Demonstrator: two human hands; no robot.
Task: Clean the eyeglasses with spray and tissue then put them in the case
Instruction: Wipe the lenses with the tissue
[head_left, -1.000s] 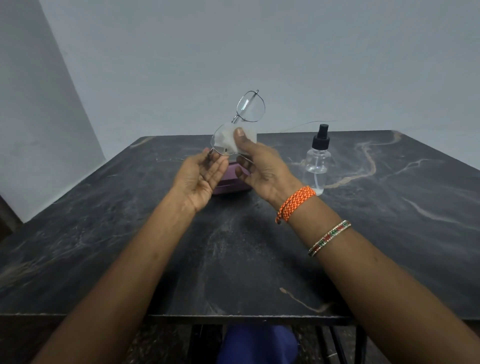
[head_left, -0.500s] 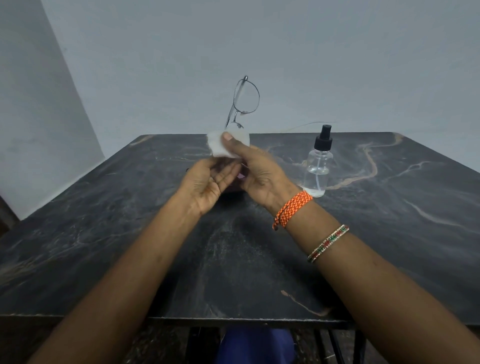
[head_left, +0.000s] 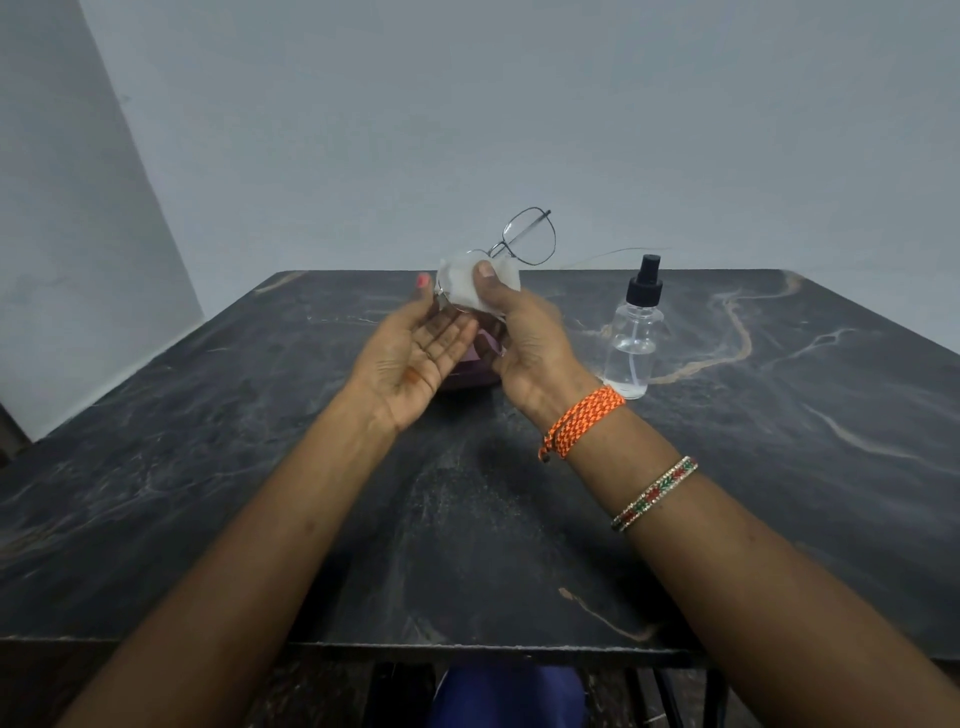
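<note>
Thin metal-framed eyeglasses (head_left: 530, 236) are held up above the table's far middle. A white tissue (head_left: 460, 286) wraps the lower lens, and my right hand (head_left: 524, 343) pinches it there with the thumb on top. The upper lens sticks out bare, tilted up to the right. My left hand (head_left: 415, 358) lies palm up beside it with fingers straight, its thumb tip touching the frame's left edge. A purple case (head_left: 470, 374) sits on the table behind both hands, mostly hidden. The clear spray bottle (head_left: 635, 343) with a black nozzle stands just right of my right hand.
The dark marble table (head_left: 208, 467) runs from the near edge to a pale wall. A thin wire (head_left: 613, 254) trails along the table's far edge behind the bottle. A blue garment (head_left: 509, 696) shows under the near edge.
The glasses have turned, so the bare lens now leans to the right and faces me more. The tissue has shifted over the lower lens, and my left palm has opened further.
</note>
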